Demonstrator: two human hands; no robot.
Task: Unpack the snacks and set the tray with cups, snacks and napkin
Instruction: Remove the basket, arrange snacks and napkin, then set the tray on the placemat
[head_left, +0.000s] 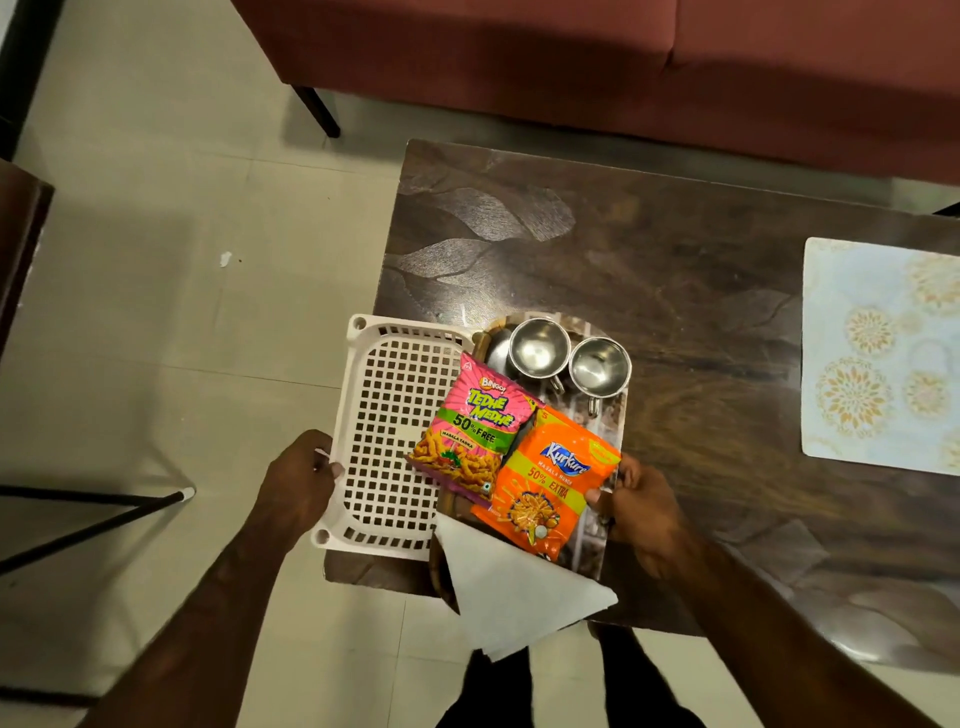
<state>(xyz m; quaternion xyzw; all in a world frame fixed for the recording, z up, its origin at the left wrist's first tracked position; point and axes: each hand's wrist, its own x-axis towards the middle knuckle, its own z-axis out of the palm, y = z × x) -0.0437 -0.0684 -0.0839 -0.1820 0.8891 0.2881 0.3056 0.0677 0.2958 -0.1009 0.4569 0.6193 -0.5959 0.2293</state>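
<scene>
Left hand grips the white basket edge to steady it; my right hand pinches the orange packet, seating it on the tray beside the cups.

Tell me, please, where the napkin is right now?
In the head view the napkin lies at the near end of the tray, overhanging the table's edge, just below the orange packet and between the two hands.
</scene>
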